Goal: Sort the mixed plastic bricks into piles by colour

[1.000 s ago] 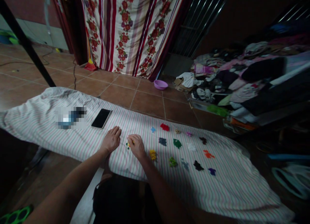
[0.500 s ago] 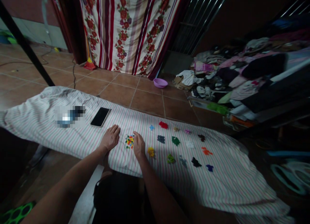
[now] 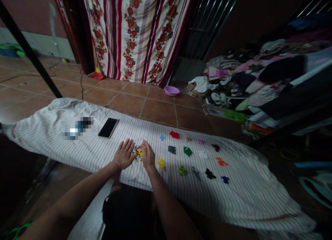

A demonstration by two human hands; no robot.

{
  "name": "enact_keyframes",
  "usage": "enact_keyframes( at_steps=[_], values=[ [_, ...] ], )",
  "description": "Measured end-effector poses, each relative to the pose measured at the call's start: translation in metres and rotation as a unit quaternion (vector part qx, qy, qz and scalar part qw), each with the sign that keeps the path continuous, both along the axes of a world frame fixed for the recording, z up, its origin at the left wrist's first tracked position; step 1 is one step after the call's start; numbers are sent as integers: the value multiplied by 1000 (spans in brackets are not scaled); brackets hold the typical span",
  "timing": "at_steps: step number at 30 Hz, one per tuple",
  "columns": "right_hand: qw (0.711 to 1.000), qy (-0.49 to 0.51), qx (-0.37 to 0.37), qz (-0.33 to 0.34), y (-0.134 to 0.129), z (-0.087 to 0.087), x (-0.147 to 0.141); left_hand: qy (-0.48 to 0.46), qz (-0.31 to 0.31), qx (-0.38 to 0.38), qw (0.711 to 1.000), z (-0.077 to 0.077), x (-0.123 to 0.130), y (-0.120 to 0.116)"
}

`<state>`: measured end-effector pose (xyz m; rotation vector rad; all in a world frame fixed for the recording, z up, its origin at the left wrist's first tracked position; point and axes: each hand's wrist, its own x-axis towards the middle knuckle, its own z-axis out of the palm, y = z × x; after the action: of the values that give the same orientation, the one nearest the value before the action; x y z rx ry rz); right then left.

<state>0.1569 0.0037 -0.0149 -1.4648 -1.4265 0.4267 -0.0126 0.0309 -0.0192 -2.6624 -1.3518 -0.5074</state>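
Note:
A small heap of mixed-colour pieces [image 3: 138, 153], too small to name, lies on the striped cloth [image 3: 243, 198] between my hands. On its left, my left hand [image 3: 125, 154] is flat with fingers stretched, its thumb reaching the heap's edge. My right hand [image 3: 148, 155] stands on edge along the other side, fingers extended and slightly curved. Neither hand holds anything that I can see. Right of my hands are small piles sorted by colour, among them yellow pieces [image 3: 161, 163], dark grey pieces [image 3: 171, 149], red pieces [image 3: 174, 134], green pieces [image 3: 187, 151] and orange pieces [image 3: 221, 161].
A phone [image 3: 108, 127] lies on the cloth beyond my left hand, with a blurred-out item [image 3: 77, 128] further left. Past the cloth's far edge, a purple basin [image 3: 171, 91] sits on the tiled floor. Clothes [image 3: 254, 77] are heaped at the right.
My left hand has moved right, up against the mixed heap, with its fingers more spread. The heap looks more gathered together. My right hand has stayed nearly in place.

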Motion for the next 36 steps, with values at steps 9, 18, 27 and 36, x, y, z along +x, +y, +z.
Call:
enact_keyframes(
  at_steps=[9, 18, 27, 36],
  values=[
    [1000, 24, 4, -12, 0, -3, 1, -15, -17, 4, 1000, 6, 5, -20],
    [999, 33, 3, -28, 2, -1, 1, -22, 39, 24, 999, -8, 11, -53],
    [998, 41, -9, -40, 0, 1, 2, -48, 57, 7, 997, 4, 38, -39],
    [998, 47, 6, -46, -1, 0, 3, -79, 109, 4, 991, 10, 16, -36]
  ],
)
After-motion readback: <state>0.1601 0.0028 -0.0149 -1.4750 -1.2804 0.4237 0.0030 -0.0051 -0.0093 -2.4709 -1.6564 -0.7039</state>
